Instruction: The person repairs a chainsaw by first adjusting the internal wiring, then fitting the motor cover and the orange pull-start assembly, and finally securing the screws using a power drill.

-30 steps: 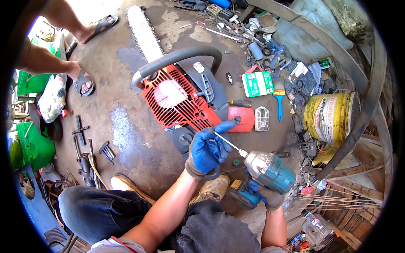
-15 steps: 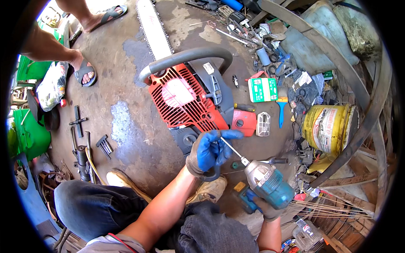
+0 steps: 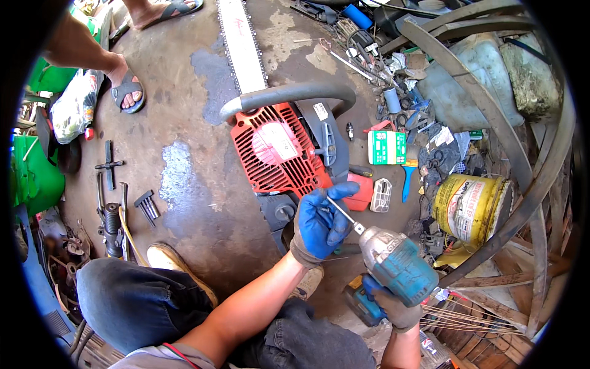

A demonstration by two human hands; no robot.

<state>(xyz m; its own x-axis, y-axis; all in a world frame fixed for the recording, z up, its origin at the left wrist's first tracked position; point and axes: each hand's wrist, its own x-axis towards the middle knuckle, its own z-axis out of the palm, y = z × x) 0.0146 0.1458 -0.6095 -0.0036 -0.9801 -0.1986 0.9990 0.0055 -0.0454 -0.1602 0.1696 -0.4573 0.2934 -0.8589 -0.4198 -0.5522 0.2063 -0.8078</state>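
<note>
Right hand [image 3: 392, 304] clamps the driver [image 3: 402, 264] by its handle, probably the best hold. Expect a heavy, rigid tool. Left hand [image 3: 321, 226] is at the bit [image 3: 342, 211]; grip unclear.

I'd call this a repair workshop, and a cluttered one. A chainsaw [image 3: 279, 150] lies on the stained floor [image 3: 209, 246] at my twelve o'clock, with a spark plug [image 3: 350, 131] near it at half past one. My right hand [image 3: 396, 307] grips a power driver [image 3: 405, 264] at four. A cross-shaped tool [image 3: 109, 165] lies at nine, a heap of loose parts [image 3: 439, 154] at two, a grimy yellow bucket [image 3: 470, 209] at three.
</note>
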